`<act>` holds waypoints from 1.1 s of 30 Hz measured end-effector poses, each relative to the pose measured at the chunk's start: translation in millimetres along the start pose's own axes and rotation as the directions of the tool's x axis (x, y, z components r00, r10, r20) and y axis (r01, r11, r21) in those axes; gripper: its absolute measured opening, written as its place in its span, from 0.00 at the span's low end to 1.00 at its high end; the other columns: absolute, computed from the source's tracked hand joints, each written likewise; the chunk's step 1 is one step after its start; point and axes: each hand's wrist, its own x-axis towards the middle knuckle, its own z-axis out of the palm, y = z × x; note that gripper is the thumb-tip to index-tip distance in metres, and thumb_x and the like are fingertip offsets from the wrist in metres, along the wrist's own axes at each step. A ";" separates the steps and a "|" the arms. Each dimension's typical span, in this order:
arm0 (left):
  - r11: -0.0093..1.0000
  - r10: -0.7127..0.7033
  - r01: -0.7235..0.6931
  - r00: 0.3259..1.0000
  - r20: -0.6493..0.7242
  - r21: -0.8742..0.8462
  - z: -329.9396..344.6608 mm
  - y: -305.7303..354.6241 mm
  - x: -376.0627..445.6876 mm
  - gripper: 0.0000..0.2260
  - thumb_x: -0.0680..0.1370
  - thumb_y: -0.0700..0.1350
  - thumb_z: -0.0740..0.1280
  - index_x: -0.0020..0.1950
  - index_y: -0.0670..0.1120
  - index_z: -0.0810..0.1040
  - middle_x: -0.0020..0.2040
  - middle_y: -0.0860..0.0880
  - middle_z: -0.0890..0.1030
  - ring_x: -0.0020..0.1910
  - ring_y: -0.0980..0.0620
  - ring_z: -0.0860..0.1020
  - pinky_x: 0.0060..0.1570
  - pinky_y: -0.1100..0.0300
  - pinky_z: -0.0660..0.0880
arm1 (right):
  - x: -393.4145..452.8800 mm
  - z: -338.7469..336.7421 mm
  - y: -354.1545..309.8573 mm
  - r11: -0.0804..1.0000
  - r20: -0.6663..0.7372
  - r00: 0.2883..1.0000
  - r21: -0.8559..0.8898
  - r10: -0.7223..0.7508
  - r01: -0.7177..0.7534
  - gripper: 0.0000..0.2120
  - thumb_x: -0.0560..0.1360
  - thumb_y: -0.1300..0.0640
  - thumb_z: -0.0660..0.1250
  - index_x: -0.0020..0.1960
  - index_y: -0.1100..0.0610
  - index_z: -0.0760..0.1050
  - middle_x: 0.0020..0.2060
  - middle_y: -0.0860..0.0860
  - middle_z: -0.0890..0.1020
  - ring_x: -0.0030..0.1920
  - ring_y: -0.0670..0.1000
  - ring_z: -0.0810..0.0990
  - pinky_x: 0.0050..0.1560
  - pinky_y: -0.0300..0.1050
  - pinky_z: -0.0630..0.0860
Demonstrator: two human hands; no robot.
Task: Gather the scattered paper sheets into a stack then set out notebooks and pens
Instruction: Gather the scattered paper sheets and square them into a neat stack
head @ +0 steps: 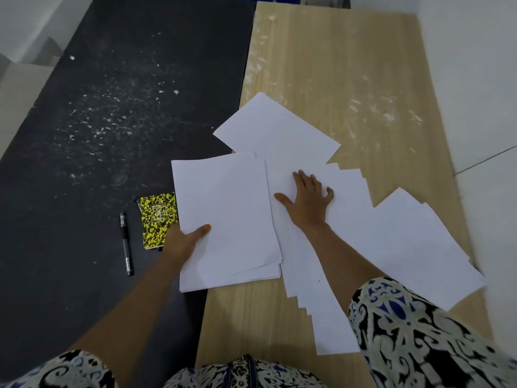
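Observation:
A stack of white paper sheets (pixel 232 214) lies across the seam between the black and the wooden table. My left hand (pixel 184 242) grips its left edge, thumb on top. My right hand (pixel 307 200) lies flat with fingers spread on loose white sheets (pixel 391 242) fanned out over the wooden table. One more sheet (pixel 274 130) lies farther back, tilted. A yellow-and-black speckled notebook (pixel 158 219) rests on the black table, partly under the stack's edge. A black pen (pixel 126 243) lies left of the notebook.
The black table (pixel 98 121) is flecked with white specks. The light wooden table (pixel 349 65) adjoins it on the right. A white tiled floor (pixel 481 107) shows beyond the right edge. My patterned sleeves fill the bottom of the view.

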 end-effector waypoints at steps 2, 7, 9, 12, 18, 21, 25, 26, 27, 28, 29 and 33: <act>1.000 0.000 0.000 1.000 0.002 -0.001 0.8 1.8 -1.4 0.14 0.73 0.42 0.74 0.57 0.43 0.78 0.48 0.48 0.81 0.43 0.54 0.80 0.39 0.60 0.75 | -3.0 -0.2 -2.4 1.000 -0.019 1.000 -0.013 0.008 -0.008 0.33 0.77 0.34 0.54 0.76 0.49 0.58 0.76 0.46 0.61 0.76 0.52 0.55 0.70 0.64 0.48; 1.000 0.009 -0.009 1.000 0.011 -0.007 0.3 2.5 -3.5 0.13 0.73 0.41 0.74 0.56 0.43 0.77 0.46 0.50 0.81 0.42 0.55 0.79 0.38 0.60 0.75 | -21.1 2.0 7.3 0.996 -0.087 0.996 -0.093 -0.004 -0.004 0.31 0.78 0.37 0.55 0.75 0.53 0.62 0.72 0.51 0.68 0.72 0.55 0.64 0.68 0.67 0.52; 1.000 0.014 -0.013 1.000 0.013 -0.009 -0.8 3.0 -4.6 0.13 0.73 0.42 0.74 0.55 0.43 0.78 0.46 0.51 0.81 0.42 0.55 0.79 0.38 0.60 0.75 | -27.8 2.9 16.4 0.993 -0.143 0.990 -0.113 0.003 -0.020 0.31 0.78 0.37 0.54 0.73 0.55 0.65 0.68 0.53 0.72 0.69 0.57 0.68 0.67 0.68 0.55; 1.000 0.024 -0.024 0.999 0.023 -0.006 -3.4 0.7 -3.3 0.15 0.72 0.42 0.75 0.57 0.42 0.79 0.49 0.48 0.82 0.45 0.51 0.81 0.44 0.55 0.77 | -33.5 -2.7 23.9 0.987 -0.141 0.989 -0.146 0.042 -0.062 0.31 0.78 0.37 0.55 0.73 0.55 0.65 0.64 0.55 0.74 0.65 0.57 0.70 0.67 0.68 0.54; 0.999 0.045 -0.044 0.999 0.027 -0.011 -2.5 0.8 -4.2 0.16 0.72 0.41 0.75 0.58 0.40 0.79 0.50 0.45 0.82 0.44 0.50 0.81 0.41 0.58 0.76 | -20.7 -24.8 1.2 0.965 -0.047 0.975 -0.146 0.215 -0.220 0.45 0.70 0.27 0.57 0.74 0.57 0.59 0.68 0.58 0.68 0.69 0.61 0.65 0.70 0.67 0.48; 0.999 0.046 -0.046 0.999 0.025 -0.020 -2.5 0.0 -3.5 0.14 0.73 0.41 0.75 0.57 0.41 0.79 0.49 0.47 0.82 0.44 0.53 0.81 0.40 0.60 0.76 | -14.0 -17.6 -3.5 0.996 0.173 0.981 -0.024 0.085 -0.082 0.59 0.63 0.21 0.58 0.78 0.55 0.40 0.78 0.57 0.47 0.77 0.60 0.44 0.72 0.65 0.44; 1.000 0.022 -0.022 1.000 0.014 -0.010 -2.8 -1.0 0.1 0.15 0.72 0.42 0.75 0.57 0.42 0.79 0.49 0.48 0.82 0.44 0.52 0.81 0.45 0.56 0.77 | -20.2 -6.3 9.7 1.000 0.184 0.983 -0.002 0.002 -0.001 0.55 0.67 0.23 0.56 0.79 0.54 0.38 0.78 0.52 0.39 0.77 0.56 0.36 0.74 0.63 0.41; 1.000 0.018 -0.018 1.000 0.016 -0.011 -2.6 -1.5 0.6 0.15 0.72 0.42 0.75 0.57 0.42 0.79 0.48 0.49 0.82 0.44 0.52 0.81 0.46 0.54 0.78 | -21.7 -5.5 11.8 1.000 0.163 0.987 0.012 -0.001 -0.001 0.53 0.69 0.24 0.56 0.79 0.54 0.40 0.78 0.50 0.41 0.78 0.55 0.37 0.74 0.62 0.41; 1.000 0.016 -0.016 1.000 0.014 -0.013 -3.1 -1.3 0.4 0.15 0.72 0.42 0.75 0.57 0.42 0.79 0.47 0.50 0.82 0.44 0.53 0.81 0.46 0.55 0.78 | -22.6 -4.5 12.2 1.000 0.149 0.989 0.025 -0.003 -0.001 0.50 0.70 0.26 0.56 0.79 0.53 0.42 0.79 0.49 0.42 0.78 0.55 0.38 0.74 0.61 0.41; 1.000 0.016 -0.015 1.000 0.014 -0.016 -3.0 -0.9 -0.4 0.15 0.72 0.42 0.75 0.57 0.42 0.79 0.47 0.50 0.82 0.44 0.53 0.81 0.43 0.57 0.78 | -23.9 -4.2 12.2 0.999 0.136 0.991 0.033 -0.003 -0.001 0.48 0.71 0.27 0.56 0.79 0.52 0.43 0.79 0.48 0.44 0.78 0.54 0.40 0.74 0.61 0.42; 1.000 0.017 -0.017 1.000 0.011 -0.018 -3.0 -0.8 -0.8 0.15 0.72 0.42 0.75 0.57 0.41 0.79 0.47 0.50 0.82 0.44 0.53 0.81 0.41 0.59 0.77 | -24.3 -4.4 11.8 0.999 0.121 0.993 0.037 -0.001 -0.003 0.45 0.73 0.29 0.56 0.79 0.52 0.45 0.79 0.48 0.45 0.78 0.54 0.41 0.74 0.61 0.43; 1.000 0.023 -0.023 1.000 0.008 -0.011 -2.0 -0.5 -1.7 0.16 0.72 0.42 0.75 0.58 0.40 0.78 0.50 0.46 0.81 0.43 0.53 0.80 0.38 0.60 0.75 | -24.3 -9.3 12.1 1.000 0.061 0.998 0.001 -0.006 0.006 0.29 0.80 0.40 0.55 0.77 0.49 0.56 0.78 0.48 0.56 0.78 0.55 0.50 0.74 0.63 0.48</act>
